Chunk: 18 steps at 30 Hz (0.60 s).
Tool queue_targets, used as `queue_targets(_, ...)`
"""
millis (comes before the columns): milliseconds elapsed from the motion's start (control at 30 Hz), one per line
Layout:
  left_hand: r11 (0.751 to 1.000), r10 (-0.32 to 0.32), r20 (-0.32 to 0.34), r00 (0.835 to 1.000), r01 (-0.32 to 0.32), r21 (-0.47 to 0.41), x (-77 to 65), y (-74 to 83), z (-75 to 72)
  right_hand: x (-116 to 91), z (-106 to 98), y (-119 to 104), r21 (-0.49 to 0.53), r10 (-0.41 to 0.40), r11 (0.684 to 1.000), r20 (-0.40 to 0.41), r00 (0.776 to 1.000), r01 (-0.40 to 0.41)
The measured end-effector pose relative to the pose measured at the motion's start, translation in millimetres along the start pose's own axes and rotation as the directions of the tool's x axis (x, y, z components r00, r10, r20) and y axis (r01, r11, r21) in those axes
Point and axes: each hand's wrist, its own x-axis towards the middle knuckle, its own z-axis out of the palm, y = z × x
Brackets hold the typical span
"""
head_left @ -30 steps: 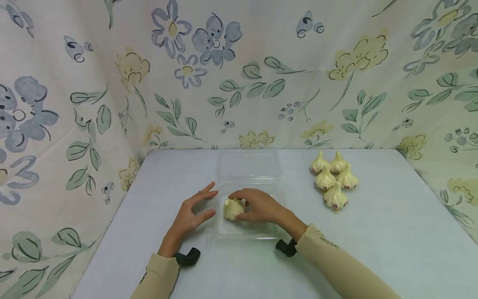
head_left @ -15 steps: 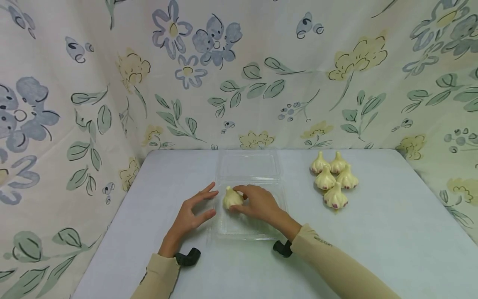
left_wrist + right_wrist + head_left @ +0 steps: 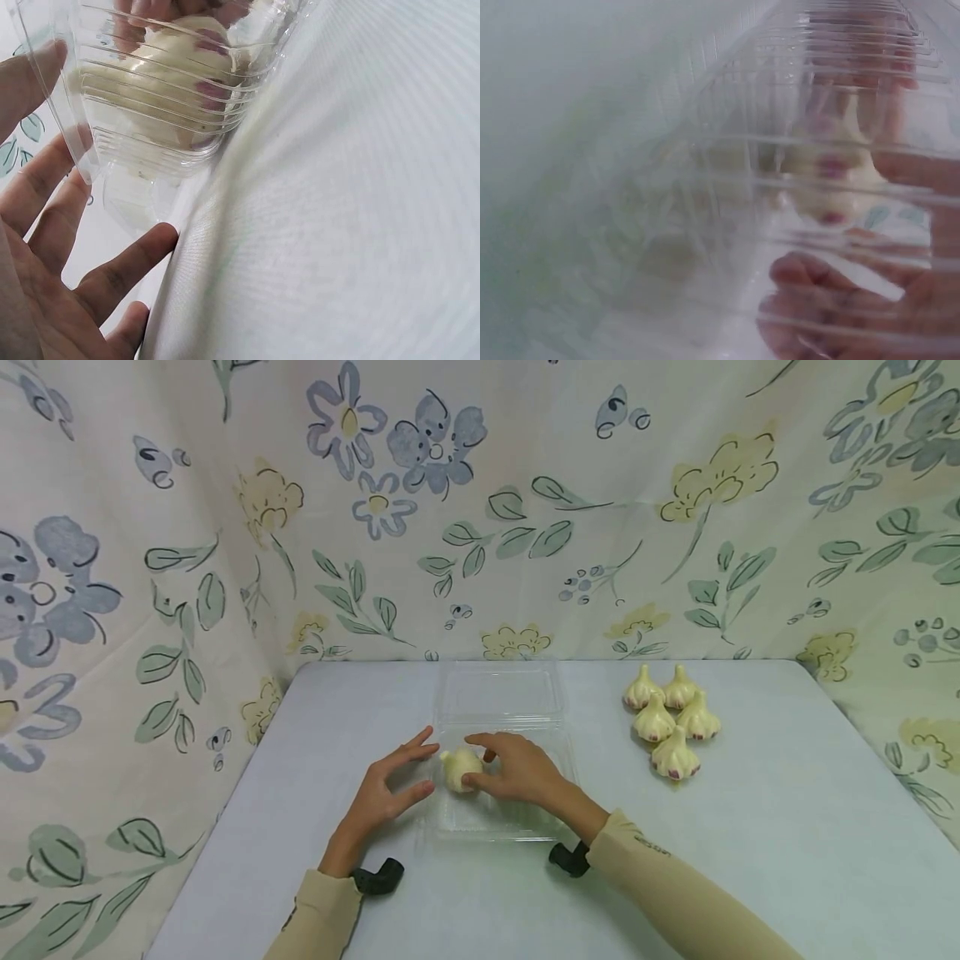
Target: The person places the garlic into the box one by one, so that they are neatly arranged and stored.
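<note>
A clear plastic clamshell container (image 3: 502, 822) lies with its lid folded back. In its left part sits a garlic bulb (image 3: 459, 770), tipped with its stem toward the left; purple patches mark its base (image 3: 212, 94). My right hand (image 3: 517, 768) is around the bulb's right side, its thumb against it. In the right wrist view the bulb (image 3: 829, 184) shows through ribbed plastic, and bent fingers (image 3: 802, 277) look apart from it. My left hand (image 3: 382, 793) is spread beside the container's left wall, fingertips at the rim in the left wrist view.
Several garlic bulbs (image 3: 675, 756) stand clustered on the right of the white table (image 3: 772, 827). The open lid (image 3: 500, 691) lies toward the table's back edge. A floral curtain (image 3: 480, 568) hangs behind and at the sides.
The garlic bulb turned upright, then tipped leftward with its stem pointing left. My right hand shifted slightly away from the front, and its fingers now look looser around the bulb. The left hand stayed still.
</note>
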Motion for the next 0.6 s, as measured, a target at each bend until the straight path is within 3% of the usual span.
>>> queue_targets(333,1.0,0.016,-0.003,1.0,-0.016,-0.017,-1.5,-1.6,0.2,-1.1,-0.5,-1.1,0.075,-0.009,0.997,0.032,0.999,0.006)
queue_targets(600,1.0,0.01,-0.001,1.0,-0.01,-0.005,-0.6,-3.0,0.2,-1.2,0.9,-0.9,0.066,-0.022,0.998,0.026,0.999,0.02)
